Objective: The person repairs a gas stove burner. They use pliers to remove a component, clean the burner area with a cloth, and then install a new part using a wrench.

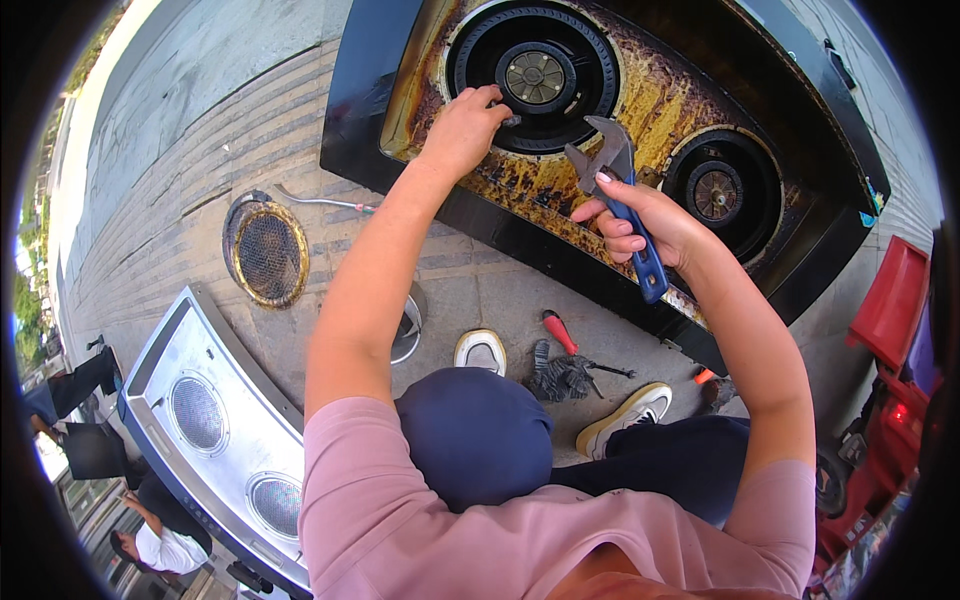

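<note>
A greasy black range hood (640, 85) lies in front of me, its inside coated with yellow-brown grime around two round fan openings. My left hand (463, 132) is over the near left rim of the left fan opening (530, 78), fingers curled in a pinch. By its fingertips is a small grey piece, too small to name. My right hand (640, 225) grips an adjustable wrench (625, 195) by its blue handle. The wrench's grey jaws point up toward the gap between the fan openings, seemingly held above the hood; the right fan opening (717, 190) is beside it.
A greasy round mesh filter (268, 254) lies on the paving at left, near a thin metal rod (325, 202). A second, silver hood (225, 420) is lower left. Between my shoes are a red-handled screwdriver (560, 332) and dark gloves (562, 375). A red vehicle (880, 430) stands at right.
</note>
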`<state>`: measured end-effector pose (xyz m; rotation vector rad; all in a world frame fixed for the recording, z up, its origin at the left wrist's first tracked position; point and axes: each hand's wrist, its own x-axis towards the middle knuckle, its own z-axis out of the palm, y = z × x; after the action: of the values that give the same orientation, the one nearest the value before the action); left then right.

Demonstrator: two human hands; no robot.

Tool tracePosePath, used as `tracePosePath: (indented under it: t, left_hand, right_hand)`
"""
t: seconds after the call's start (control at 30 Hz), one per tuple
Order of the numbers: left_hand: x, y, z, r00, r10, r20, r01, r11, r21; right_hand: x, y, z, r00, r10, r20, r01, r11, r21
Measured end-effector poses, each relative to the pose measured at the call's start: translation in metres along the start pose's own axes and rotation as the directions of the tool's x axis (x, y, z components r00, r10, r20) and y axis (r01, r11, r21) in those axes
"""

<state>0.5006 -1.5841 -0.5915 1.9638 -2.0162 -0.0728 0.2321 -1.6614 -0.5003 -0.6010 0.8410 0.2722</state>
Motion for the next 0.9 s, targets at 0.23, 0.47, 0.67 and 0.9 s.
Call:
tracePosePath:
  t: [0.23,0.47,0.67,0.9]
  left_hand:
    - [-0.006,0.022,0.041,0.977,-0.119,0.179,0.124,0.992,-0.021]
    - [-0.004,0.015,0.051,0.980,-0.174,0.099,0.181,0.981,-0.068]
    - [-0.004,0.012,0.055,0.986,-0.161,-0.045,0.154,0.978,-0.143]
    - [-0.005,0.009,0.054,0.992,-0.127,0.009,0.127,0.983,-0.136]
  right_hand:
    - [0.074,-0.039,-0.017,1.000,0.003,0.016,-0.006,0.980,0.197]
    - [0.129,-0.059,-0.014,0.998,-0.017,0.062,-0.004,0.946,0.323]
    - [0.148,-0.058,-0.023,0.995,-0.029,0.097,0.000,0.959,0.283]
    - [0.144,-0.062,-0.028,1.000,-0.006,0.004,0.005,0.980,0.199]
